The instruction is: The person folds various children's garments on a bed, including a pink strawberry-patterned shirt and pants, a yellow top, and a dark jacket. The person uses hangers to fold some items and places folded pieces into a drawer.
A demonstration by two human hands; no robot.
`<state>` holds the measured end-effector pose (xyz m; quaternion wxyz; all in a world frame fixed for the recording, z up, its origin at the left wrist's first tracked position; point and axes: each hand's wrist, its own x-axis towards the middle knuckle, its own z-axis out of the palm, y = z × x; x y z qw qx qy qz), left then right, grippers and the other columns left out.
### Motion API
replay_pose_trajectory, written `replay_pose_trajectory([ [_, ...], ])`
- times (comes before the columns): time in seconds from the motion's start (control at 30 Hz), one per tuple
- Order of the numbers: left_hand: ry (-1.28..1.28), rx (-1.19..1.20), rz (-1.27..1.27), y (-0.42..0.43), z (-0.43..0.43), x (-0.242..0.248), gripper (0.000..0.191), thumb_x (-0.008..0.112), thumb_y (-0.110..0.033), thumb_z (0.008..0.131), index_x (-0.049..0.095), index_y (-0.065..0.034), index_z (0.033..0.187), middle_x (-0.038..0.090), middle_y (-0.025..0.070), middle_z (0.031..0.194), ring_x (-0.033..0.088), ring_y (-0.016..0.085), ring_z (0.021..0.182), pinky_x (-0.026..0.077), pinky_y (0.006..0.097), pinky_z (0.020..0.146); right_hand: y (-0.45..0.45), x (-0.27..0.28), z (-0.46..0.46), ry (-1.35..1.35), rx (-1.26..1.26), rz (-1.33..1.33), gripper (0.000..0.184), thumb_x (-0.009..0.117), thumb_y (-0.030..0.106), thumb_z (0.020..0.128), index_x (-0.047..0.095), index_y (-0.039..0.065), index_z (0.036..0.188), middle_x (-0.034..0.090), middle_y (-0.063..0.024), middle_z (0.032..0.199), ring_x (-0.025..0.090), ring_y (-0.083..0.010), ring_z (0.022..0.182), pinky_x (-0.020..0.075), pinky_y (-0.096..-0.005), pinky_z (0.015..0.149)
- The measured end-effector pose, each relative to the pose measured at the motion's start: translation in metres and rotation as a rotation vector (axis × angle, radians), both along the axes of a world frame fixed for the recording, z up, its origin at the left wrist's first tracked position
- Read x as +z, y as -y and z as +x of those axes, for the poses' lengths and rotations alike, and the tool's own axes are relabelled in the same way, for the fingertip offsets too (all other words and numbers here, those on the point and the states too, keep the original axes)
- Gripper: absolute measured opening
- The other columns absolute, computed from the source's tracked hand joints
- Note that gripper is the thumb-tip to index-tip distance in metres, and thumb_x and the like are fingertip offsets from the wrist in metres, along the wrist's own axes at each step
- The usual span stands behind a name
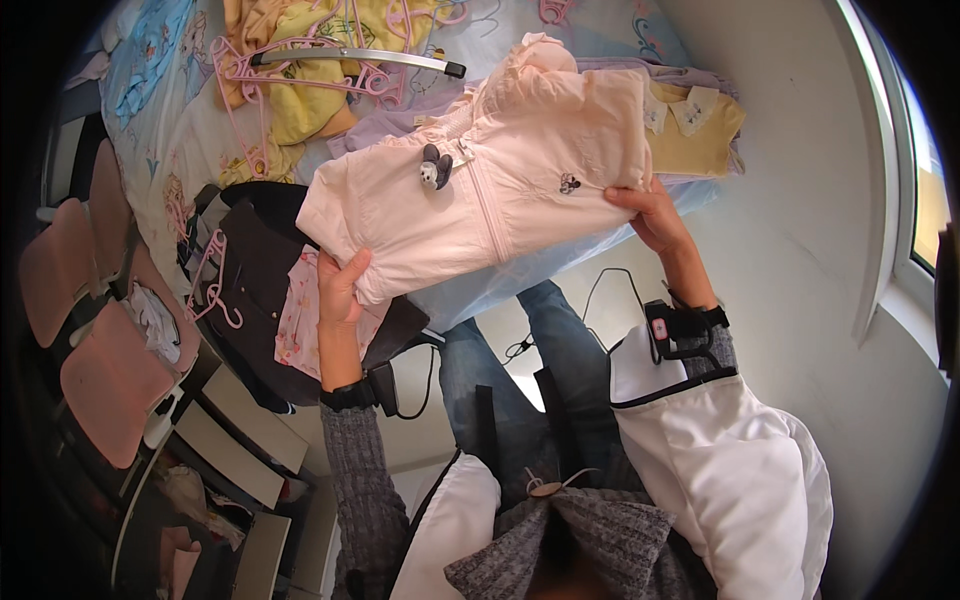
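A pale pink zip-front child's jacket (487,187) is stretched between my two hands, folded to a wide rectangle. My left hand (343,285) grips its lower left corner, thumb on top. At the right edge, my right hand (649,214) pinches the cloth with its thumb over the front. The gathered hood (536,64) flops toward the far side. A mouse-shaped charm (435,169) hangs by the zip pull, and a small dark mouse emblem (570,183) decorates the chest. Behind the jacket lie a folded yellow top with a white collar (694,127) and lilac garments (390,127).
Pink hangers (259,67) and yellow clothes (315,112) lie on the patterned bedsheet (180,82), beneath a metal bar (360,55). Dark clothing (244,262) and a pink printed garment (296,322) are at left. A pink chair (116,382) stands farther left; a wall (802,225) borders the right.
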<state>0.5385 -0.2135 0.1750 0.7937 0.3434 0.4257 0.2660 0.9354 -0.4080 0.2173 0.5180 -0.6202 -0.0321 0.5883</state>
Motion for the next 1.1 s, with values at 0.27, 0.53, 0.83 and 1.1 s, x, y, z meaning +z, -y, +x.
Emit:
replay_pose_trajectory([
  [0.27,-1.011,0.084,0.195,0.003,-0.037,-0.054,0.056,0.065,0.004,0.082,0.042,0.0032,0.133,0.052,0.0181,0.131,0.058,0.025,0.109,0.047,0.033,0.095,0.048,-0.071,-0.003,0.754,-0.116,-0.095,0.034,0.071,0.014,0.083,0.063,-0.001,0.112,0.066,-0.0097,0.096,0.062,-0.0181,0.087,0.0506,-0.0288,0.075],
  [0.53,-0.477,-0.353,0.203,0.02,0.073,-0.001,0.028,0.058,-0.007,0.092,0.056,0.0025,0.118,0.066,0.0106,0.107,0.062,0.015,0.098,0.047,0.0266,0.088,0.084,-0.087,0.17,1.073,-0.281,-0.366,0.078,0.081,0.033,0.075,0.043,-0.009,0.13,0.053,-0.0206,0.127,0.054,-0.0277,0.117,0.0424,-0.0368,0.099],
  [0.83,-0.048,-0.632,-0.092,0.072,0.202,-0.011,0.033,0.059,-0.01,0.093,0.053,-0.0009,0.124,0.063,0.0098,0.115,0.06,0.016,0.106,0.047,0.0292,0.092,0.087,-0.086,0.215,0.459,-0.239,-0.369,0.062,0.079,0.024,0.077,0.05,-0.009,0.121,0.064,-0.0125,0.103,0.066,-0.0177,0.082,0.0528,-0.026,0.06],
  [1.1,0.222,-0.488,-0.551,0.105,0.226,-0.028,0.062,0.062,-0.041,0.092,0.042,-0.0062,0.138,0.052,0.0098,0.136,0.051,0.021,0.124,0.044,0.0428,0.099,0.041,0.06,0.095,0.111,-0.346,0.147,0.041,0.062,0.013,0.09,0.05,-0.007,0.123,0.063,-0.0146,0.11,0.066,-0.0217,0.097,0.0567,-0.0316,0.081],
])
